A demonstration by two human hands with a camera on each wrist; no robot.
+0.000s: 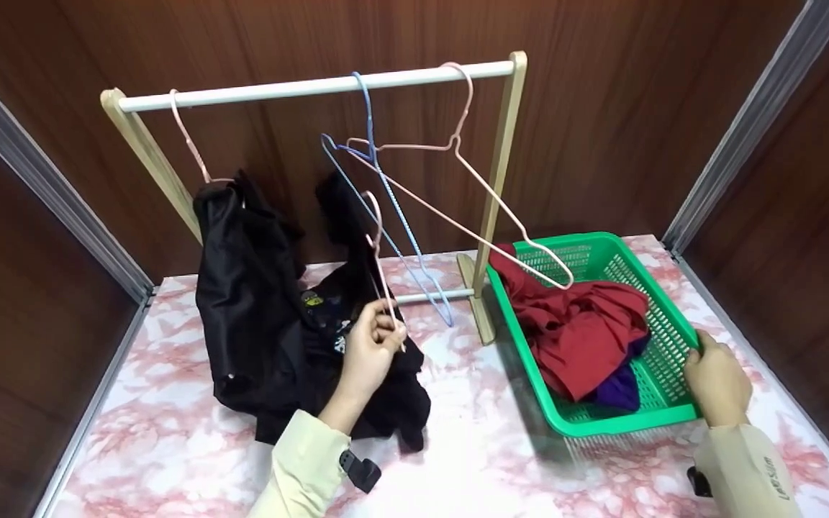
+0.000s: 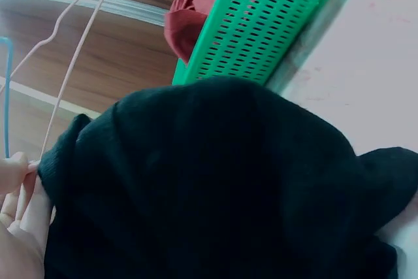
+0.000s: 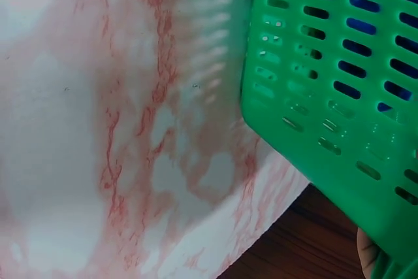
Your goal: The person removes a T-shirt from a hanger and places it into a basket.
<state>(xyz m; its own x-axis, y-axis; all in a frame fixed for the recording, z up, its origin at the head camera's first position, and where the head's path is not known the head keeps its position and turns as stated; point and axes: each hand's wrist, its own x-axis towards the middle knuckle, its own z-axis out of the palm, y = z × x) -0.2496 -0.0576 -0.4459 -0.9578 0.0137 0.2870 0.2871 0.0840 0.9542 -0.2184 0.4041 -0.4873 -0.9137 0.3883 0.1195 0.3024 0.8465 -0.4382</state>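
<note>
My left hand (image 1: 371, 349) pinches a pink wire hanger (image 1: 378, 248) by its lower part, the hook pointing up. Black clothing (image 1: 393, 403) hangs and bunches around this hand; in the left wrist view the dark cloth (image 2: 215, 181) fills the middle, its edge right at the fingertips. At the right, my right hand (image 1: 720, 378) grips the rim of a green plastic basket (image 1: 637, 419), with the fingers over the edge. A red garment (image 1: 580, 331) lies in the basket, and a purple cloth (image 1: 617, 388) shows under it.
A rack with a white rail (image 1: 270, 90) stands at the back. A black garment (image 1: 242, 288) hangs from it on a pink hanger (image 1: 188, 137). A blue hanger (image 1: 389, 183) and another pink hanger (image 1: 494, 191) hang bare. Wooden walls surround the marbled tabletop (image 1: 148, 432).
</note>
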